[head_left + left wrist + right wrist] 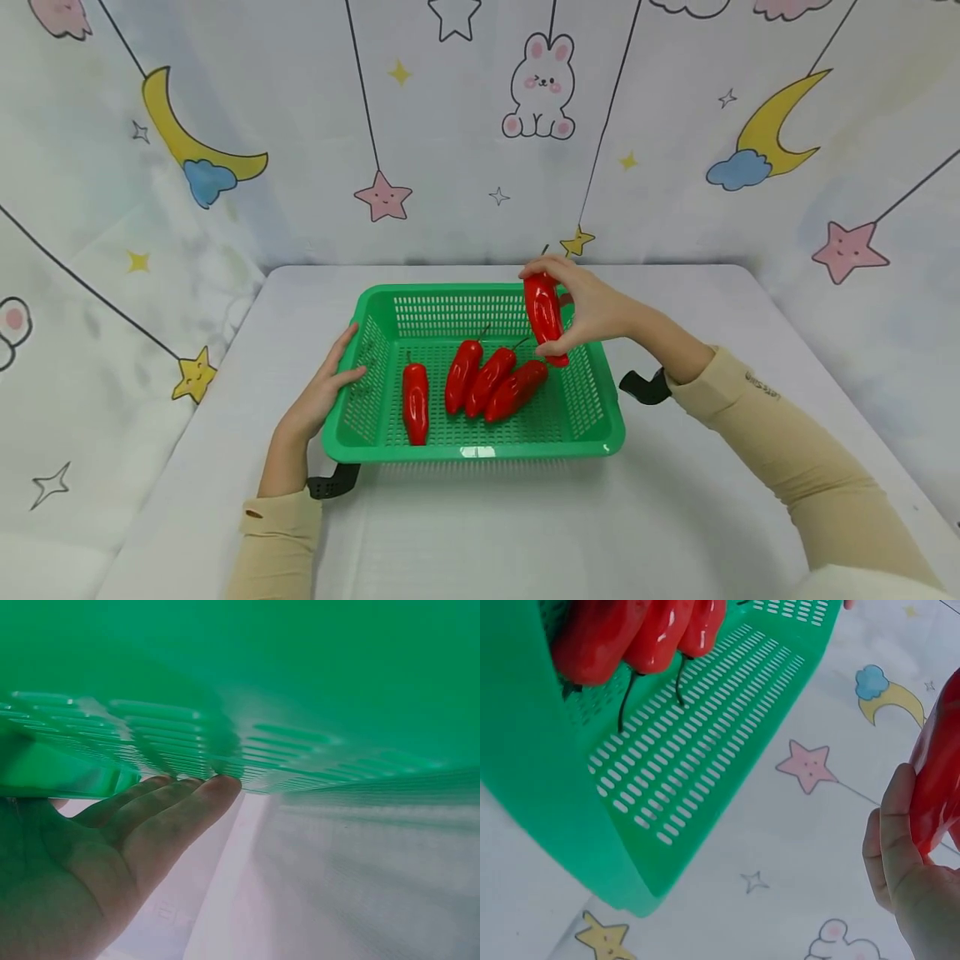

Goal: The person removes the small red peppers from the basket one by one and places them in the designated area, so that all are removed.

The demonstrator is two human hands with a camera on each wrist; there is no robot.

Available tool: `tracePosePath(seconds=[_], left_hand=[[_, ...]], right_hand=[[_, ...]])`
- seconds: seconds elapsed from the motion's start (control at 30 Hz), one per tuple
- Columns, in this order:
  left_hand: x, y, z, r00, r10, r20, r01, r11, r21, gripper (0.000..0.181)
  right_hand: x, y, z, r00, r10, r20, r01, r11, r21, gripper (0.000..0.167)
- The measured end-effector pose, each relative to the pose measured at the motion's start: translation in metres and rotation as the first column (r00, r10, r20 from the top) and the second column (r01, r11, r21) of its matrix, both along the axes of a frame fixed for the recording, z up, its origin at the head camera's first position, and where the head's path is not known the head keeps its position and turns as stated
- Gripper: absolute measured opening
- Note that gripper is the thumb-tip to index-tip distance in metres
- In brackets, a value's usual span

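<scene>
At the left edge of the green basket (540, 451), the left hand (317, 398) is touching it with straight fingers. Four red peppers (491, 383) are lying inside, one nearer that edge. Toward the far right corner, the right hand (595, 304) is gripping a raised pepper (542, 307).

The left arm (279, 546) reaches ahead, and the left hand (321, 393) has its fingers (184, 821) mostly straight, with the thumb (350, 377) sticking out. The left wrist (291, 435) may bend a bit, but it is hard to tell. The right arm (780, 454) comes in at a slant. The right hand (595, 304) is up, with fingers (898, 817) and thumb (560, 342) curled in a pinch.
</scene>
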State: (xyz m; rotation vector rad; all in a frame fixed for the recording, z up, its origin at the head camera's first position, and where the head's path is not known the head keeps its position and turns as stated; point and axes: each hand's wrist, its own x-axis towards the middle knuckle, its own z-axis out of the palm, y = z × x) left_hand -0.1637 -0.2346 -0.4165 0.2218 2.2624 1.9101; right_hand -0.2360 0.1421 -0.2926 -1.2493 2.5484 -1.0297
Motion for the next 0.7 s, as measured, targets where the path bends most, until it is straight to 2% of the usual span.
tracePosePath(seconds=[0.37,0.7], left_hand=[[0.004,-0.002,-0.001,1.0,0.014,0.005,-0.014,1.0,-0.019,0.068],[-0.001,0.0,-0.002,1.0,0.006,0.013,-0.006,1.0,-0.006,0.069]], right_hand=[[0.003,0.013,0.0,1.0,0.0,0.026,0.0,1.0,-0.002,0.082],[0.003,0.037,0.0,0.999,-0.036,0.032,0.036,0.999,-0.007,0.082]])
